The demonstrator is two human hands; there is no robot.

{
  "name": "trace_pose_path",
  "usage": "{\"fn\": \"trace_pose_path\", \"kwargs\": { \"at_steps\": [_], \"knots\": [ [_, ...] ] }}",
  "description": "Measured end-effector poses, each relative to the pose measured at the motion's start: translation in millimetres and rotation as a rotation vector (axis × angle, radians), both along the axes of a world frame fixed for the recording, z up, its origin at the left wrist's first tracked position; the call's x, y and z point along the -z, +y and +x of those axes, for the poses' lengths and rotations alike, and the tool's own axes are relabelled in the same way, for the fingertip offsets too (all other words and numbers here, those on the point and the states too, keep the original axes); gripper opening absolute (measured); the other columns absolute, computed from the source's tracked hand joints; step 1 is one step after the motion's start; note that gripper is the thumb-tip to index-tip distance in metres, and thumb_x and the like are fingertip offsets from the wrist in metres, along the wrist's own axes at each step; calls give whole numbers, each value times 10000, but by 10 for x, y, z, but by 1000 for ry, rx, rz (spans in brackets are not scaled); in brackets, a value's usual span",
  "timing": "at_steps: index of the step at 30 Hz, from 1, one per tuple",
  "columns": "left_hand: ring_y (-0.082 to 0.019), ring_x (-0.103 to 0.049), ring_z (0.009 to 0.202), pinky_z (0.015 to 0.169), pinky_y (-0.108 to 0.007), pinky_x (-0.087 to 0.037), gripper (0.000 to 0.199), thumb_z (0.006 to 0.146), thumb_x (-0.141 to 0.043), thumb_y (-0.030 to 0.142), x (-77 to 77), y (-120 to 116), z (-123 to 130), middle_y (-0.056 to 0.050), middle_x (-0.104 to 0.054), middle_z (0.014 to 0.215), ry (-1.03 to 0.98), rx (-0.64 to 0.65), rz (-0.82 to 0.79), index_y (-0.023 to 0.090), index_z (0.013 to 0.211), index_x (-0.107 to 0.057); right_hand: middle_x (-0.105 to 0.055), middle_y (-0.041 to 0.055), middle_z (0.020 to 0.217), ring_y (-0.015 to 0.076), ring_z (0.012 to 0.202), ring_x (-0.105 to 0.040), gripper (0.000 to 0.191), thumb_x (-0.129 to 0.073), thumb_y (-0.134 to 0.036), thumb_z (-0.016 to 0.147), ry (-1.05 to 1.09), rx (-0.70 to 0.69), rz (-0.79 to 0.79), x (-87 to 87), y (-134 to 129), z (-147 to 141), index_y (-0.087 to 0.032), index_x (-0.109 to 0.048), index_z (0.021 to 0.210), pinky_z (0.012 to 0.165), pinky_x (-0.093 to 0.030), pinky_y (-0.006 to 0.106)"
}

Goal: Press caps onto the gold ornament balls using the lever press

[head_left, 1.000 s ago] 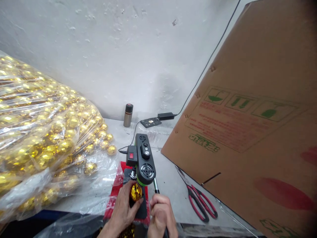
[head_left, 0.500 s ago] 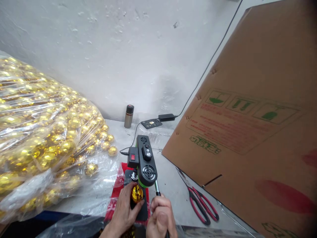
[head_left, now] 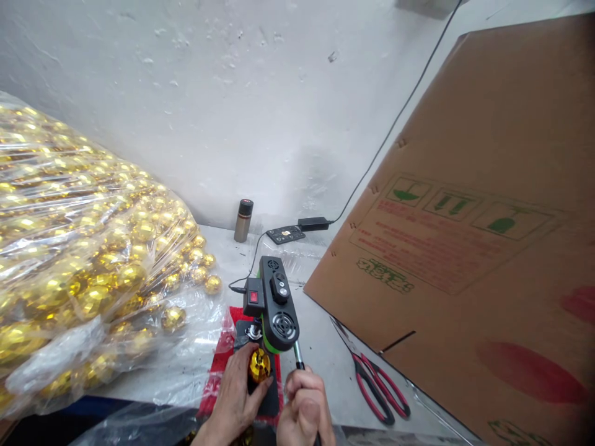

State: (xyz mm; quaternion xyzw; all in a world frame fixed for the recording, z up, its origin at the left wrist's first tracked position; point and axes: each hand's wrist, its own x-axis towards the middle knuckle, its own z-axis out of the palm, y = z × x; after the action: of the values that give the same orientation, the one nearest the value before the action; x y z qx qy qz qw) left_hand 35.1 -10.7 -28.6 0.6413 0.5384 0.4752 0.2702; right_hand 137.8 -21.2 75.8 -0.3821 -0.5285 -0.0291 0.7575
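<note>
Barely anything's moved: your left hand [head_left: 236,396] still pinches the gold ball [head_left: 259,365] under the press [head_left: 275,303], right hand [head_left: 304,409] stays fisted on the lever [head_left: 297,356] at 5 o'clock.

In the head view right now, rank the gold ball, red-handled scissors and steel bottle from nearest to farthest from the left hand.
1. gold ball, touched by the left hand under the machine.
2. red-handled scissors, on the table to the right.
3. steel bottle, upright by the back wall.

Cardboard box [head_left: 469,204]: three green handling pictograms in boxes, red print lines below, green characters lower left, all too blurred to read.
Black press machine [head_left: 275,303]: red switch, no legible marking.
Flask [head_left: 243,220]: no legible label.
</note>
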Motion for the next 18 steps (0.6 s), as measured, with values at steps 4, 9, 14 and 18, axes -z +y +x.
{"fn": "trace_pose_path", "kwargs": {
  "at_steps": [4,9,14,18],
  "knots": [
    [-443,-752,1201,1026,-639,-619,621,961,-630,606,33,15,26,-265,-772,1306,11,-8,24,152,1383,-661,-546,-71,636,101,540,-483,469,-411,-257,1100,8,-1,15,-24,27,15,-228,-484,638,874,-510,296],
    [-426,-763,1192,1016,-608,-633,580,961,-653,575,11,21,-2,-244,-777,1312,22,9,32,179,1385,-666,-559,-56,633,125,557,-494,460,-432,-258,1095,15,28,-6,26,-2,-17,-237,-492,639,878,-519,329],
    [-416,-773,1168,1005,-596,-642,554,951,-678,533,2,11,-17,-233,-788,1293,12,29,33,186,1383,-668,-561,-44,658,128,589,-513,462,-416,-264,1096,30,55,-2,214,-17,-71,-238,-465,638,907,-511,335],
    [-435,-759,1200,1025,-628,-628,555,945,-672,512,-34,43,9,-250,-775,1314,-9,18,38,168,1380,-670,-601,-36,693,121,623,-557,445,-465,-283,1097,-22,39,-24,128,-54,-24,-227,-501,656,850,-509,304]
  ]
}}
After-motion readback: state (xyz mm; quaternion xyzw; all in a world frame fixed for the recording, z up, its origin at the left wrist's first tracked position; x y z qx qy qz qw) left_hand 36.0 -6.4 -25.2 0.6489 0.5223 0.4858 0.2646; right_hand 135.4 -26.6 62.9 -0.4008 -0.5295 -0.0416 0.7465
